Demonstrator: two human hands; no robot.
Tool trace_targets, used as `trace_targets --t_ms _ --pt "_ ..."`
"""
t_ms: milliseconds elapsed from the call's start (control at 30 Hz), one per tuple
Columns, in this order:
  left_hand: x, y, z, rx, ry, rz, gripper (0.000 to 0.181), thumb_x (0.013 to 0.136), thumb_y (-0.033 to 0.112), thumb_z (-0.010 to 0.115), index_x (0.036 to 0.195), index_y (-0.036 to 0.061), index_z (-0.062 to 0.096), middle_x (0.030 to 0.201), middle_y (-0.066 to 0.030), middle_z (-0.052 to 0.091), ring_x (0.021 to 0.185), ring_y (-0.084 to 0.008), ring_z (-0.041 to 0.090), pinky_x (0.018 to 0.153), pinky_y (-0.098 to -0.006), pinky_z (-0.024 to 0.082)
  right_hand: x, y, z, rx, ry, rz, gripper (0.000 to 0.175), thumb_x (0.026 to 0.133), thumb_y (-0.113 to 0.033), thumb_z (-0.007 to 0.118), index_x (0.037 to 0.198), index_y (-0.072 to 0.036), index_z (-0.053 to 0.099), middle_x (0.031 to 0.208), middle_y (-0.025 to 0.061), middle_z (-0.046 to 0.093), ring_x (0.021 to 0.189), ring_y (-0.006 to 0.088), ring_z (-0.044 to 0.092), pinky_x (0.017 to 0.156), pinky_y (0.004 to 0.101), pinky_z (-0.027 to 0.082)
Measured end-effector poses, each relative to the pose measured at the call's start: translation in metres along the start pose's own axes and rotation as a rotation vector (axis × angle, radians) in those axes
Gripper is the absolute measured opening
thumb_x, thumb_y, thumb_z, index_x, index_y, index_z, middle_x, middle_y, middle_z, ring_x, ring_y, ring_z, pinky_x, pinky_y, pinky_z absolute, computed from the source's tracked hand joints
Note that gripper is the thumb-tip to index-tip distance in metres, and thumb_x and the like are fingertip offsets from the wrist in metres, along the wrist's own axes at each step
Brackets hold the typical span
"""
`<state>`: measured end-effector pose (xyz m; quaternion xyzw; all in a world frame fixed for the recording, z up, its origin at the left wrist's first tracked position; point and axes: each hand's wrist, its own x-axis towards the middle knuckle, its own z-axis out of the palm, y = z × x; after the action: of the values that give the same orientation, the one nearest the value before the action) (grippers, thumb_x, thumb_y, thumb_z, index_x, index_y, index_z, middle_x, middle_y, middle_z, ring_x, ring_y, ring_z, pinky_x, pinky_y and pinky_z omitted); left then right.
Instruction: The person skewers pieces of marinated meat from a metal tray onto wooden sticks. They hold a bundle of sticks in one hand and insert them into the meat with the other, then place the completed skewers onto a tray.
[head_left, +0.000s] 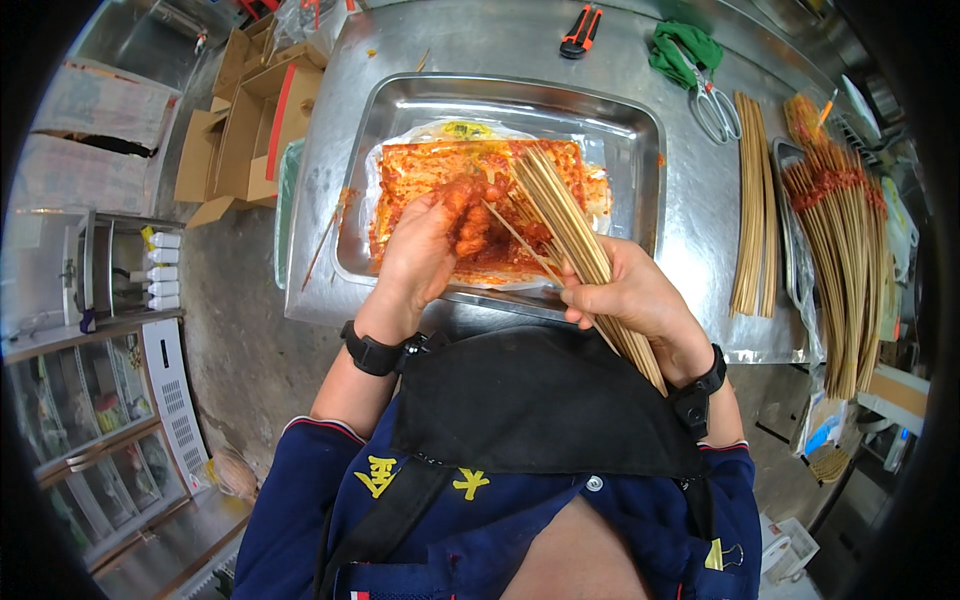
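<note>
My left hand (421, 244) holds pieces of red-sauced meat (472, 225) above a steel tray (656, 150). My right hand (622, 296) grips a thick bundle of bamboo skewers (574, 229), slanting from the tray back towards my apron. One skewer (525, 246) stands apart from the bundle, its tip touching or very near the meat; whether it pierces it I cannot tell. Under both hands, an opened plastic bag (427, 159) smeared with red sauce lies in the tray, with more sauced meat (517, 259) partly hidden on it.
On the steel table (510, 37) lie a utility knife (581, 31), scissors (712, 109) by a green cloth (684, 52), and loose skewers (752, 210). Far right, many skewers (844, 262) carry red meat at their upper ends. Cardboard boxes (251, 120) stand left of the table.
</note>
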<state>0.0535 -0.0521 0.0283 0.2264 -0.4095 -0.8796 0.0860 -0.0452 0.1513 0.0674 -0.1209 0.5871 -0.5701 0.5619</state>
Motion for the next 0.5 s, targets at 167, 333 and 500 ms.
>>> trace_targets --t_ms 167,333,500 --pt "0.0005 -0.0070 -0.0021 0.069 -0.062 0.038 0.028 0.095 0.015 0.043 0.117 -0.0014 0.050 0.111 -0.0099 0.059 0.100 -0.0185 0.059 0.086 -0.0321 0.049 0.0004 -0.0019 0.0012 -0.029 -0.004 0.009 0.018 0.074 0.001 0.059 0.091 0.000 0.050 0.073 0.0039 0.056 0.062 0.0106 0.060 0.053 0.0214 0.048" --pt "0.0001 -0.0071 0.0016 0.024 -0.027 0.018 0.028 0.095 0.016 0.043 0.116 -0.0014 0.050 0.110 -0.0092 0.059 0.101 -0.0169 0.058 0.086 -0.0304 0.048 -0.0009 -0.0023 0.0006 -0.005 -0.008 -0.009 0.019 0.074 0.001 0.059 0.092 0.000 0.050 0.073 0.0037 0.056 0.062 0.0104 0.059 0.053 0.0211 0.047" --pt "0.0005 -0.0090 -0.0012 0.146 -0.079 0.102 0.029 0.093 0.013 0.049 0.117 -0.0019 0.052 0.111 -0.0094 0.059 0.101 -0.0151 0.057 0.086 -0.0271 0.047 0.0003 0.0011 -0.0006 -0.014 0.004 -0.007 0.020 0.075 0.000 0.059 0.093 0.001 0.050 0.073 0.0038 0.056 0.062 0.0101 0.059 0.053 0.0207 0.047"
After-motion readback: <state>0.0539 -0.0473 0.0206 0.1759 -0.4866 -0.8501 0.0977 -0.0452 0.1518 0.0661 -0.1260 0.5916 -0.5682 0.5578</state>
